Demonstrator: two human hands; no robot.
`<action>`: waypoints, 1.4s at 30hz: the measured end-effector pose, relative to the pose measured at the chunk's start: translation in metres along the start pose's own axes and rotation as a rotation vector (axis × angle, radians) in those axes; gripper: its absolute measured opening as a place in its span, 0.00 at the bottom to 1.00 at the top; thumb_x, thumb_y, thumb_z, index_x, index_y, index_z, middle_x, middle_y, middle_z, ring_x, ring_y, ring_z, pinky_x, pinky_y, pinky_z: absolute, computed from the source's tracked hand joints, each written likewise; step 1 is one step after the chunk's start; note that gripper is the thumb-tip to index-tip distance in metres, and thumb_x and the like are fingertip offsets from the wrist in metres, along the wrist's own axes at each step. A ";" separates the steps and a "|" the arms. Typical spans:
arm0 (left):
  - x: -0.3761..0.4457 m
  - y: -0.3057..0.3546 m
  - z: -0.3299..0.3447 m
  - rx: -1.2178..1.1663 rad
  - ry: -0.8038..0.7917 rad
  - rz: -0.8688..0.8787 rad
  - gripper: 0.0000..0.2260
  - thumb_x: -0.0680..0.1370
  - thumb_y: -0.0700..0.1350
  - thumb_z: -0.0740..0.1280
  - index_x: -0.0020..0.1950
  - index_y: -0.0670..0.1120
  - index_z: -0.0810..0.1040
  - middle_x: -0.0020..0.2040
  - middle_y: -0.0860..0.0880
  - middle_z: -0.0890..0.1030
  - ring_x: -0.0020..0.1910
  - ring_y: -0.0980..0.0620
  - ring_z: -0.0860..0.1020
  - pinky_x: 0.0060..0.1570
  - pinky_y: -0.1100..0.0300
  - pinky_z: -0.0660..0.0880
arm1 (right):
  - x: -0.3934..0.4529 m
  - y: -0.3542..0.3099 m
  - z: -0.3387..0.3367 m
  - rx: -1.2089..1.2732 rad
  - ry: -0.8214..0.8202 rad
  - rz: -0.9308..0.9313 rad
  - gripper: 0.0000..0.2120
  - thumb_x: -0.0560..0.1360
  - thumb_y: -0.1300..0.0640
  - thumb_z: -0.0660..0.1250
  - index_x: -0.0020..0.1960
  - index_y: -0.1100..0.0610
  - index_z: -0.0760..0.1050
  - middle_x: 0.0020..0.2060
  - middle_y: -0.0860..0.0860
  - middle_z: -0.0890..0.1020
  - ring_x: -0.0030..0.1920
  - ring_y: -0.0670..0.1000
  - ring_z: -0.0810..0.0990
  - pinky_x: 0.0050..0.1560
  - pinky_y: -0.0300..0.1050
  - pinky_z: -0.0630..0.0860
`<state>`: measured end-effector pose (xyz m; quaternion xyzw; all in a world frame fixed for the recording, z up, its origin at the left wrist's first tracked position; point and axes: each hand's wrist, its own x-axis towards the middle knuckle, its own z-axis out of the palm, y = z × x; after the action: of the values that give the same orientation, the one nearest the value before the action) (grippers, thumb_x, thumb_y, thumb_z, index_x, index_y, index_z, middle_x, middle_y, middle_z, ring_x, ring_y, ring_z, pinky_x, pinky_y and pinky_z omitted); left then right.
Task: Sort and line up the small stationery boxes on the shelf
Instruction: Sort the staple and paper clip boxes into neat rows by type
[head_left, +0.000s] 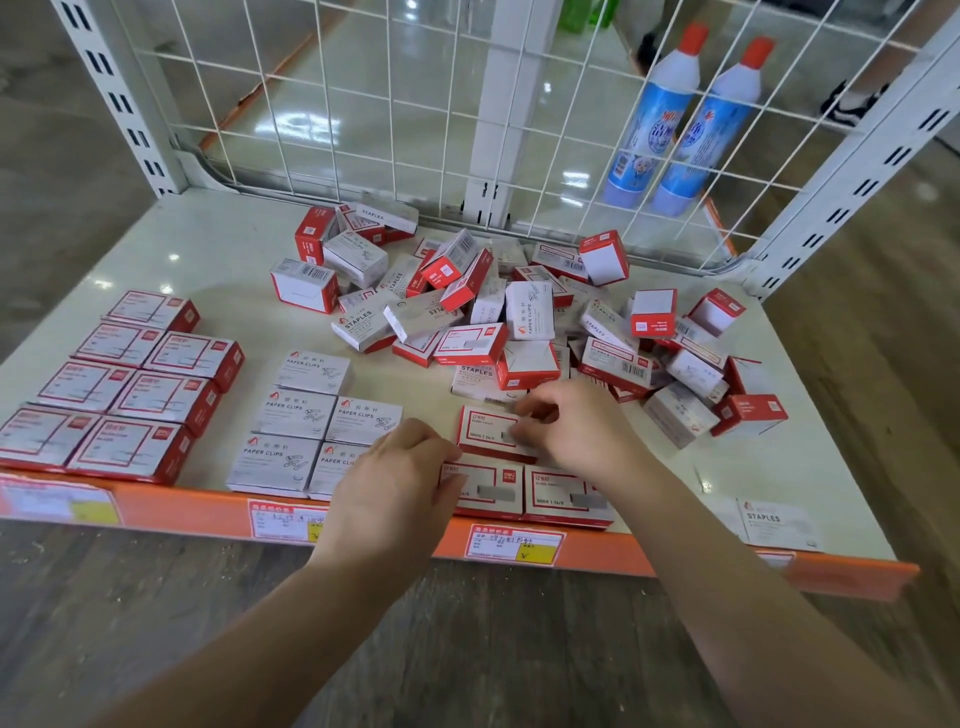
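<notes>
Your right hand (566, 423) pinches a red-framed staple box (491, 434) near the shelf's (218, 249) front edge; your left hand (400, 480), fingers curled, rests on another box (485, 491) just before it.

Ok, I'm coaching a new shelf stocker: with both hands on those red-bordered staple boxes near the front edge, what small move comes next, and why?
Probably slide the staple box under the right hand back to sit flush behind the front pair. It lies slightly askew, while the left hand steadies that pair. The paper clip boxes beside them already form straight rows.
</notes>
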<state>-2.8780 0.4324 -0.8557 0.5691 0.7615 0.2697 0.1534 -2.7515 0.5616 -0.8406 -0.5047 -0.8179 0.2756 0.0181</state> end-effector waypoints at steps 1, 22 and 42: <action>0.000 0.000 0.000 -0.007 -0.004 -0.009 0.12 0.78 0.48 0.63 0.59 0.47 0.78 0.54 0.52 0.75 0.51 0.53 0.75 0.51 0.57 0.75 | 0.001 -0.002 0.001 0.009 -0.010 -0.001 0.13 0.73 0.52 0.69 0.57 0.51 0.78 0.52 0.48 0.79 0.47 0.46 0.74 0.40 0.36 0.68; 0.001 0.003 -0.004 0.015 -0.057 -0.041 0.13 0.79 0.50 0.61 0.60 0.49 0.76 0.56 0.54 0.74 0.51 0.54 0.76 0.50 0.58 0.75 | -0.005 -0.020 0.005 0.136 -0.119 -0.078 0.12 0.79 0.52 0.59 0.51 0.53 0.81 0.41 0.51 0.83 0.39 0.51 0.79 0.34 0.39 0.68; 0.002 0.009 -0.006 0.038 -0.114 -0.068 0.14 0.80 0.48 0.59 0.64 0.49 0.73 0.59 0.52 0.73 0.53 0.52 0.75 0.53 0.59 0.73 | -0.010 -0.015 0.001 0.100 -0.148 -0.119 0.12 0.78 0.53 0.62 0.58 0.53 0.78 0.54 0.47 0.81 0.47 0.42 0.74 0.51 0.38 0.71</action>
<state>-2.8746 0.4347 -0.8449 0.5600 0.7755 0.2170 0.1947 -2.7595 0.5481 -0.8317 -0.4318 -0.8308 0.3511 -0.0006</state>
